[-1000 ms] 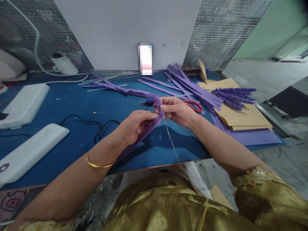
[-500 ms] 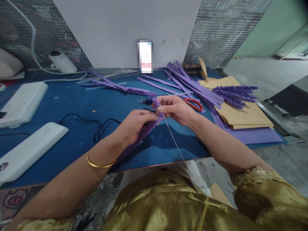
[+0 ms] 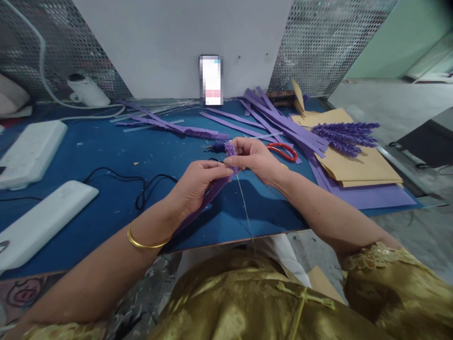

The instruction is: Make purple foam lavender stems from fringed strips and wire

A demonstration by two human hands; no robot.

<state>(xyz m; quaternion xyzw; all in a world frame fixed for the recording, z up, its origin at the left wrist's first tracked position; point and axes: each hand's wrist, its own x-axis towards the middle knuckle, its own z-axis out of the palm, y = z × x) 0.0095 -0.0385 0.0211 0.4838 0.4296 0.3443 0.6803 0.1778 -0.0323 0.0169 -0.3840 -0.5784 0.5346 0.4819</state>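
Between my fingertips, above the blue tabletop, is a small purple paper flower spike (image 3: 230, 150) with curled petals at its top. My right hand (image 3: 253, 158) pinches it from the right, thumb against its lower part. Closed on a purple paper strip (image 3: 208, 200) is my left hand (image 3: 200, 186); the strip meets the base of the spike and trails down along the palm toward the wrist. A thin wire stem (image 3: 245, 208) hangs from beneath the spike past the table's front edge. The fingers hide part of where strip and stem join.
Red-handled scissors (image 3: 283, 151) and a dark blue tool (image 3: 216, 146) lie behind my hands. Purple strips (image 3: 276, 120) spread across the back. Finished lavender stems (image 3: 348, 137) rest on brown paper (image 3: 361, 172) at right. White devices (image 3: 46, 222) and a black cable (image 3: 141, 182) are left.
The wire stem's lower end has swung left and now hangs more steeply. The spike has turned slightly between my fingers, and my right hand has shifted a little left.
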